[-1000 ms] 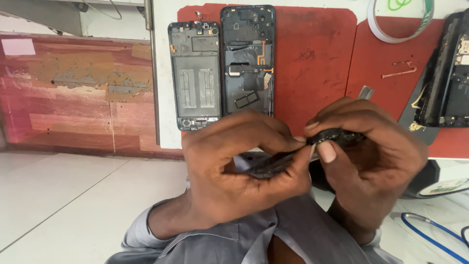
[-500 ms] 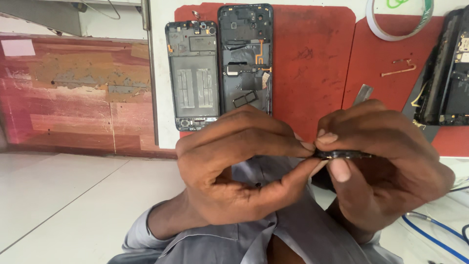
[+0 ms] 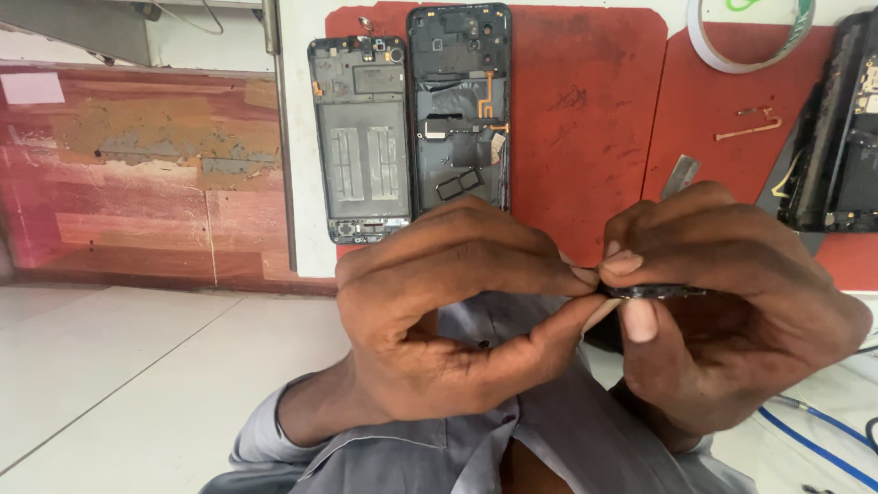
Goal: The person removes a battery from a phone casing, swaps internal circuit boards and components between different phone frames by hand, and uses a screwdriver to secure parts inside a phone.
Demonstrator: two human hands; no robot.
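Observation:
My left hand and my right hand meet in the middle of the view, both pinching a small flat black part seen edge-on. My left thumb and forefinger grip its left end. My right fingers curl over it and my right thumb presses from below. Most of the part is hidden between the fingers. Grey sleeves cover both forearms.
Two opened phone frames, one grey and one black, lie side by side on a red mat. Another opened black phone sits at the right edge. A roll of tape, a blue cable and a wooden panel are around.
My hands have closed in on the black part and turned it flat and edge-on. Both hands sit a little higher and nearer to the camera.

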